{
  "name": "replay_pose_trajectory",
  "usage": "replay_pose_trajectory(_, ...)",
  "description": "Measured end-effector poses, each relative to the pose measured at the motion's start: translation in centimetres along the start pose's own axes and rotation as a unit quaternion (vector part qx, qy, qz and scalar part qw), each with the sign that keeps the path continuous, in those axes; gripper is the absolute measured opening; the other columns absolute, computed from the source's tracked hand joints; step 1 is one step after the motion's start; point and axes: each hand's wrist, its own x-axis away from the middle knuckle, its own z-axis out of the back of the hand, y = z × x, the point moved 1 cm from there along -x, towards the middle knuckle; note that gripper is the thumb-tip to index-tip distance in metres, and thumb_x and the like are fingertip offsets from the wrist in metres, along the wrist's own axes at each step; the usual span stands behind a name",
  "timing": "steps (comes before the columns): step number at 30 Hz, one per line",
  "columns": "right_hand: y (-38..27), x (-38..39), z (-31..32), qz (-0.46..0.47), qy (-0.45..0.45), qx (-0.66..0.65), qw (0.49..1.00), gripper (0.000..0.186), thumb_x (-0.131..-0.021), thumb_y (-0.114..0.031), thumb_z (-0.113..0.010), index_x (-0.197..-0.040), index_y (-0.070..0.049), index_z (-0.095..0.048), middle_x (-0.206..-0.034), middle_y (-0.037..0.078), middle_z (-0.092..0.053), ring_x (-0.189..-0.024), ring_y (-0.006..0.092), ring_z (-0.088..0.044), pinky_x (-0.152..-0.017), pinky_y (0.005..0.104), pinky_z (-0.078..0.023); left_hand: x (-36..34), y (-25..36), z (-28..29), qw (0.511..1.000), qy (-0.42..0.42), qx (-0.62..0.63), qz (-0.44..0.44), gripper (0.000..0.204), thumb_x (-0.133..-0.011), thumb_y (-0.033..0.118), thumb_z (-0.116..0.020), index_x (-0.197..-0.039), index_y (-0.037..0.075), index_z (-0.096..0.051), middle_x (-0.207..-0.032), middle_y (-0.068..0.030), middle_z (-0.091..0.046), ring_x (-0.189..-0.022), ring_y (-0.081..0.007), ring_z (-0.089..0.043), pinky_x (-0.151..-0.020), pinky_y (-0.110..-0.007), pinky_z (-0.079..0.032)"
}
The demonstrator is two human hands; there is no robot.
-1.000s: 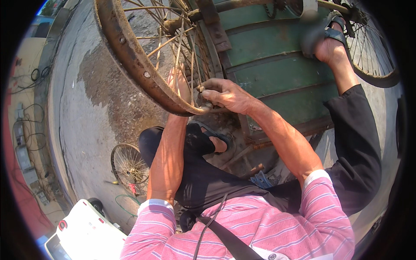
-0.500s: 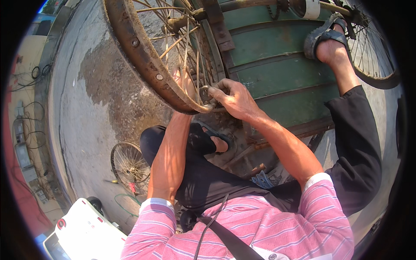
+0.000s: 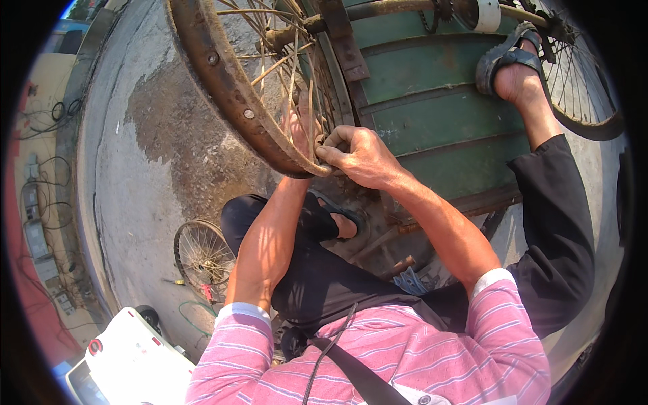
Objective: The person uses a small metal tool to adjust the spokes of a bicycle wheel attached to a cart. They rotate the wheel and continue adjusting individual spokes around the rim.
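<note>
A rusty spoked wheel rim [image 3: 244, 113] without a tyre stands at the upper middle, mounted on an axle [image 3: 368, 8]. My right hand [image 3: 361, 156] is at the rim's near lower end, thumb and fingertips pinched beside the spokes [image 3: 312, 111]. Whatever is between those fingertips is too small to make out. My left hand [image 3: 300, 128] reaches in behind the rim, among the spokes. Rim and spokes hide most of its fingers, so its grip does not show.
Right of the wheel lies a green ridged metal panel [image 3: 432, 121], with my sandalled foot [image 3: 516, 67] on it. Another wheel [image 3: 584, 81] stands far right. On the ground at left rests a smaller spoked wheel [image 3: 202, 253]; a white scooter-like body [image 3: 135, 361] is lower left.
My right fingertips have drawn closer together at the spokes, moving slightly left. My left hand has shifted a little right and up behind the rim. The wheel appears slightly further right.
</note>
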Motion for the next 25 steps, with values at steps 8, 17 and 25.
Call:
replay_pose_trajectory(8, 0.8, 0.0, 0.8, 0.038, 0.073, 0.026, 0.996, 0.047, -0.090, -0.031, -0.083, -0.116, 0.005, -0.069, -0.101, 0.011, -0.075, -0.089, 0.0154, -0.070, -0.081, 0.0329, -0.058, -1.0, 1.6, 1.3, 0.962, -0.059, -0.233, -0.128, 0.040, -0.093, 0.019, -0.070, -0.129, 0.003, -0.063, -0.084, -0.0158, -0.064, -0.074, -0.0343, -0.067, -0.068, -0.046, -0.055)
replay_pose_trajectory(17, 0.9, -0.8, 1.0, 0.016, 0.029, 0.031, 0.999, 0.052, -0.086, -0.036, -0.082, -0.115, 0.006, -0.070, -0.101, 0.017, -0.076, -0.093, 0.0234, -0.073, -0.082, 0.0399, -0.058, -1.3, 2.0, 1.5, 0.972, -0.082, -0.207, -0.078, 0.032, -0.102, 0.019, -0.063, -0.130, 0.003, -0.063, -0.103, -0.0168, -0.066, -0.088, -0.0347, -0.067, -0.075, -0.048, -0.055)
replay_pose_trajectory(25, -0.4, -1.4, 0.4, 0.019, 0.087, 0.206, 0.975, 0.047, -0.082, -0.035, -0.081, -0.109, 0.001, -0.070, -0.100, 0.027, -0.074, -0.095, 0.0423, -0.074, -0.082, 0.0499, -0.057, -0.4, -2.1, 1.7, 0.994, -0.093, 0.053, -0.015, 0.047, -0.112, 0.042, -0.056, -0.138, 0.003, -0.060, -0.114, -0.0162, -0.068, -0.097, -0.0279, -0.065, -0.089, -0.044, -0.054)
